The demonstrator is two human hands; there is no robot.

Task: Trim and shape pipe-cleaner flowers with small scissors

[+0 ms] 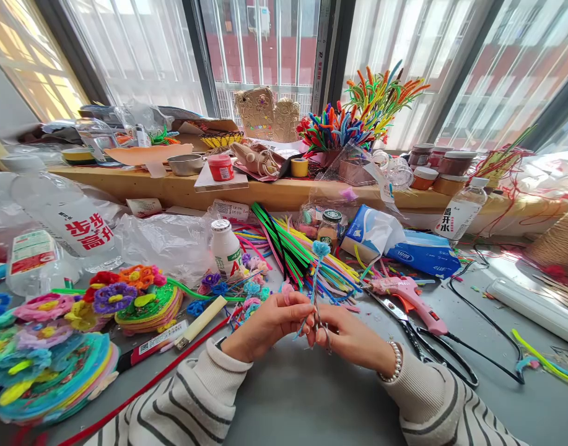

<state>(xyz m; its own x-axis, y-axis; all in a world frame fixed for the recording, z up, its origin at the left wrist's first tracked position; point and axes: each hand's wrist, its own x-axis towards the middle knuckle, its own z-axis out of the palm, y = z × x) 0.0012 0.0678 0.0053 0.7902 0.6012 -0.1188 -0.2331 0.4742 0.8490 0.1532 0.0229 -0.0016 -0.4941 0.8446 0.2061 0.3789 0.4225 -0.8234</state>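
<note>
In front of me, at the middle of the table, both hands are close together. My left hand (284,317) is closed, thumb and fingers pinching a light blue pipe cleaner (321,249) whose fluffy curled top sticks up above the hands. My right hand (351,337) is closed on small metal scissors (329,341), with its fingers at the handles and the blades pointing up beside the blue stem. A small pink fuzzy piece (287,292) shows just above my left fingers; whether it is held I cannot tell. Small fuzzy flowers (252,288) lie beyond my left hand.
Loose pipe cleaners (284,244) lie behind the hands. At right are a pink glue gun (416,297), large black-handled scissors (420,344) and a tissue pack (423,254). Leftward are a white bottle (225,248), a utility knife (156,344) and finished fuzzy flower discs (61,378).
</note>
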